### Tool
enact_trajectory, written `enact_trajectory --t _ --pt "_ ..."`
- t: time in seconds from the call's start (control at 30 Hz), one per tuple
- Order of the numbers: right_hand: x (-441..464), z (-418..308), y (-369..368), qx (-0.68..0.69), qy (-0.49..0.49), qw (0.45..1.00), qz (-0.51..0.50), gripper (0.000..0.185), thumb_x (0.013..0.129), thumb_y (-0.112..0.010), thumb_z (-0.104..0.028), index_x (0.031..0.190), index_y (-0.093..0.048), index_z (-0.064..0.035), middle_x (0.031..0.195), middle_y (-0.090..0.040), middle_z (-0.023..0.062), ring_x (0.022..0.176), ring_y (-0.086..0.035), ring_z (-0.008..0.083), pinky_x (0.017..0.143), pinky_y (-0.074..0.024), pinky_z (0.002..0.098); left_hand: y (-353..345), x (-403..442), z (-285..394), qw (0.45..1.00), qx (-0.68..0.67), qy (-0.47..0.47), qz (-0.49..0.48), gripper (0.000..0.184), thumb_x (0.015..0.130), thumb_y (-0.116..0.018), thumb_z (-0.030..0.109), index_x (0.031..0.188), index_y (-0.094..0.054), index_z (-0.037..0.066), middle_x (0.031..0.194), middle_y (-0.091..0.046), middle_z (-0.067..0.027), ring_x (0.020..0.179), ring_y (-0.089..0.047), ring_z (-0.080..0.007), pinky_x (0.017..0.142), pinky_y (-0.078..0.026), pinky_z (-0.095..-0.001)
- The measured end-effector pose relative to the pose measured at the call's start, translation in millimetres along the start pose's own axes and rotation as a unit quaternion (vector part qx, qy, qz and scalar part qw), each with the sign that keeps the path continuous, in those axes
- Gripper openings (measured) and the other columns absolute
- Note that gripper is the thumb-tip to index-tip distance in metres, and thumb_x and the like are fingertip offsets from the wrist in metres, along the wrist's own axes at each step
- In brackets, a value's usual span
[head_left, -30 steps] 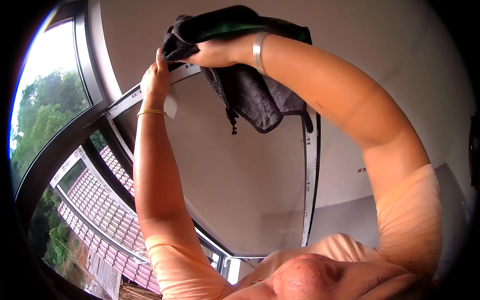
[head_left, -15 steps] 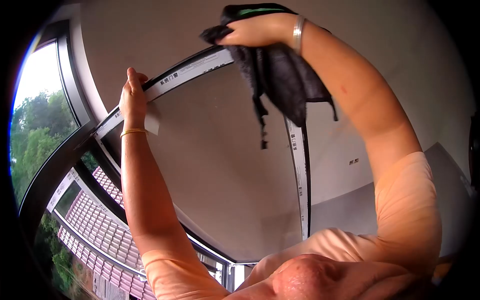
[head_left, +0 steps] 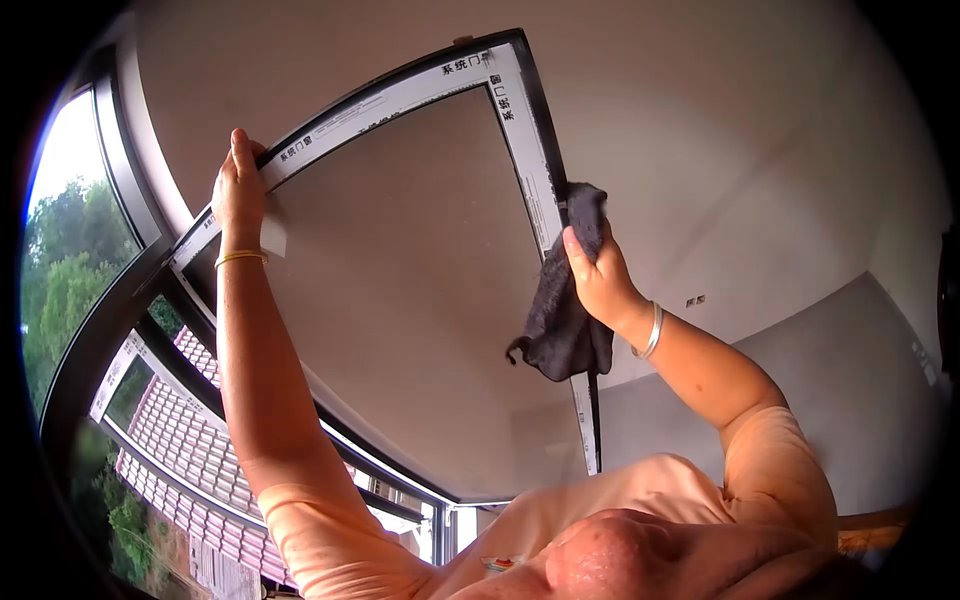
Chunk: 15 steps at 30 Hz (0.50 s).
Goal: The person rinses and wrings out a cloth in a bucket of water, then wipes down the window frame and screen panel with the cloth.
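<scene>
An opened window sash tilts across the view, its dark frame covered with white printed protective film. My left hand grips the sash's upper rail toward the left, the thumb pointing up and the fingers passing behind the edge, partly hidden. In my right hand is a dark grey cloth, bunched around the right-hand frame bar and hanging down below the fingers. The cloth covers part of that bar. The glass pane spans the space between my two arms.
At the left stands the fixed window frame, with trees and a tiled roof outside. Behind the sash is a plain wall with a socket plate. A lower window bar runs beneath my left arm.
My right hand has come down from the sash's top rail to its right side bar, bringing the cloth along. The sash's upper right corner now shows. My left hand keeps its grip.
</scene>
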State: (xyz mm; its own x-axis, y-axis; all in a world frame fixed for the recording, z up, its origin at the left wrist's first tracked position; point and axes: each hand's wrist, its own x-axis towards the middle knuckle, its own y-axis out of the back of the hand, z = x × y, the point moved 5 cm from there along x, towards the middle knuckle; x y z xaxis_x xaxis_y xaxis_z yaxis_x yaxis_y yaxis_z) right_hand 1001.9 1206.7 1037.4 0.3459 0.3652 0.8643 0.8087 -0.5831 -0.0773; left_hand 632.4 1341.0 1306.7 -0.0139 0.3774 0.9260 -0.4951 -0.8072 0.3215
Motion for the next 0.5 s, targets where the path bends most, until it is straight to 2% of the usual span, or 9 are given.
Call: enact_trajectory --t 0.1,0.17,0.2,0.3,0.37,0.4,0.43,0.47,0.5 --pt "-12 22 36 0.059 -0.077 0.995 0.029 0.035 0.1 -0.054 -0.019 0.124 -0.051 0.0057 0.109 -0.063 0.013 0.097 -0.06 0.0219 0.091 -0.0457 0.0324 1 -11 6 1.0 -0.018 0.004 -0.024 0.069 0.1 -0.021 0.061 0.105 -0.07 0.014 0.102 -0.07 -0.0108 0.103 -0.063 -0.0309 0.092 -0.045 -0.0409" --pt "1 15 62 0.189 -0.124 0.972 0.064 0.03 0.103 -0.051 -0.023 0.11 -0.06 0.0042 0.099 -0.064 0.0053 0.092 -0.058 0.0136 0.086 -0.0455 0.0279 16 -43 34 0.962 0.067 -0.127 0.234 0.049 0.102 -0.036 0.047 0.114 -0.066 0.011 0.115 -0.065 -0.0118 0.112 -0.058 -0.0309 0.098 -0.041 -0.0408" --pt "6 12 73 0.232 -0.132 0.962 0.057 0.03 0.103 -0.051 -0.025 0.108 -0.062 0.0028 0.099 -0.064 0.0045 0.091 -0.058 0.0126 0.085 -0.0458 0.0277 23 -72 60 0.967 -0.002 -0.148 0.21 0.037 0.101 -0.046 0.034 0.12 -0.062 0.007 0.123 -0.06 -0.0123 0.118 -0.053 -0.031 0.102 -0.038 -0.0417" --pt "20 -25 88 0.337 -0.13 0.932 0.029 0.03 0.103 -0.051 -0.028 0.107 -0.064 -0.0005 0.1 -0.065 0.0031 0.091 -0.059 0.0102 0.084 -0.0465 0.0276 16 -171 111 0.94 -0.285 -0.166 0.087 0.024 0.101 -0.05 0.017 0.117 -0.059 0.002 0.107 -0.06 -0.0065 0.096 -0.054 -0.0153 0.089 -0.042 -0.0294" --pt "27 -68 79 0.349 -0.097 0.931 -0.038 0.029 0.103 -0.05 -0.023 0.115 -0.061 0.0006 0.104 -0.065 0.003 0.091 -0.06 0.0115 0.084 -0.0477 0.0282 12 -243 152 0.892 -0.416 -0.175 -0.038 0.023 0.092 -0.054 0.011 0.109 -0.057 -0.004 0.107 -0.06 -0.0173 0.101 -0.055 -0.0246 0.089 -0.044 -0.036" --pt "31 -88 71 0.296 -0.049 0.949 -0.095 0.037 0.101 -0.053 -0.025 0.127 -0.052 0.0015 0.11 -0.063 0.0054 0.093 -0.06 0.0129 0.084 -0.0485 0.0281 10 -275 169 0.868 -0.453 -0.173 -0.108 0.028 0.091 -0.056 0.014 0.112 -0.055 -0.005 0.108 -0.06 -0.0198 0.103 -0.057 -0.0269 0.091 -0.044 -0.0394" --pt "29 -97 60 0.234 -0.05 0.955 -0.177 0.055 0.097 -0.06 -0.032 0.136 -0.041 0.0019 0.116 -0.061 0.0091 0.097 -0.059 0.0136 0.087 -0.0475 0.0272 -2 -305 177 0.819 -0.516 -0.181 -0.174 0.054 0.09 -0.066 0.027 0.13 -0.047 -0.005 0.128 -0.053 -0.0217 0.12 -0.051 -0.031 0.101 -0.039 -0.0428" --pt "29 -120 46 0.187 -0.016 0.943 -0.275 0.074 0.092 -0.066 -0.041 0.141 -0.034 0.0049 0.12 -0.058 0.018 0.108 -0.058 0.022 0.097 -0.0443 0.0324 -8 -325 199 0.761 -0.615 -0.113 -0.172 0.071 0.087 -0.07 0.034 0.138 -0.039 -0.004 0.138 -0.044 -0.0206 0.129 -0.044 -0.0309 0.107 -0.035 -0.0429" --pt "24 -130 27 0.092 0.163 0.943 -0.276 0.088 0.089 -0.066 -0.05 0.143 -0.029 0.0085 0.124 -0.054 0.0274 0.119 -0.053 0.0346 0.106 -0.0388 0.0399 -13 -340 212 0.689 -0.703 -0.045 -0.166 0.088 0.084 -0.075 0.042 0.146 -0.03 -0.002 0.149 -0.035 -0.0195 0.138 -0.036 -0.0307 0.112 -0.03 -0.0431"
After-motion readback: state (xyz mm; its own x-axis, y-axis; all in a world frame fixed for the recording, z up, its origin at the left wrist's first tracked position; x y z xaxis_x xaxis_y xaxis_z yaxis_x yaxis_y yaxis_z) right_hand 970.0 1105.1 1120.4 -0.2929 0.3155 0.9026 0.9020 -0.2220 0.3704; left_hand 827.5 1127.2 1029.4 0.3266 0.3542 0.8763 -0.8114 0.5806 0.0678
